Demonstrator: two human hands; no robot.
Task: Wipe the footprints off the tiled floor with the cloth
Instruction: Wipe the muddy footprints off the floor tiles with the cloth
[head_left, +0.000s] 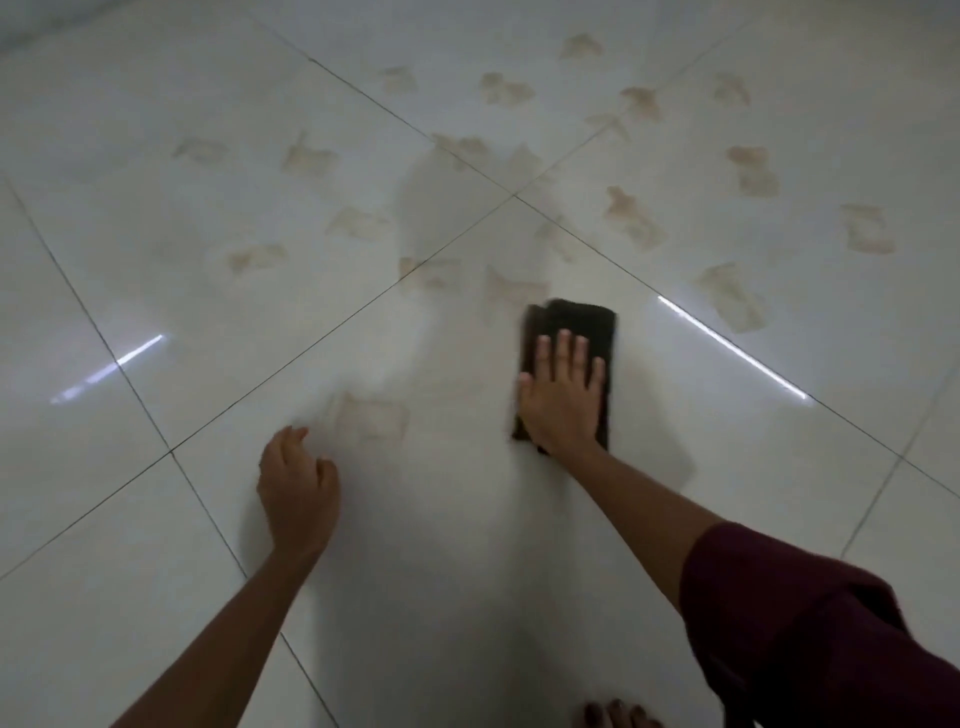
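A dark folded cloth (576, 318) lies flat on the glossy white tiled floor (156, 519). My right hand (563, 397) presses on it with the palm down and fingers spread. Just beyond the cloth's far edge is a brownish footprint (511, 291). My left hand (298, 488) rests on the tile to the left, fingers curled, holding nothing. A faint footprint (371, 415) lies right beside its fingertips. Several more brown footprints (636, 218) are scattered over the farther tiles.
Dark grout lines (514, 196) cross just ahead of the cloth. Bright light streaks (727, 345) reflect off the tiles left and right. Toes of a bare foot (615, 716) show at the bottom edge, and a maroon sleeve (810, 639) covers my right upper arm.
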